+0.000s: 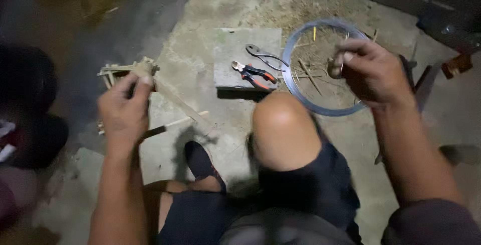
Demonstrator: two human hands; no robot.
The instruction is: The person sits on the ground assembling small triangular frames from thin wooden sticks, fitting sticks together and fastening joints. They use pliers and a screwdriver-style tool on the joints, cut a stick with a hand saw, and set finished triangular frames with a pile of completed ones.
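Observation:
My left hand [125, 108] grips a small frame of thin bamboo sticks [131, 69], held up over the concrete floor, with one long stick [180, 105] slanting down to the right. My right hand [368, 69] is raised at the right, its fingers pinched on a thin wire end that is hard to make out, above a coil of grey wire [300, 92]. My bare knee [283, 127] sits between the hands.
Orange-handled pliers [253, 73] and grey metal pincers [263, 54] lie on a flat concrete slab [228, 44]. Loose sticks lie inside the coil. A dark shoe [200, 161] rests on the floor. Dark objects lie at left, and wooden pieces [456, 64] at right.

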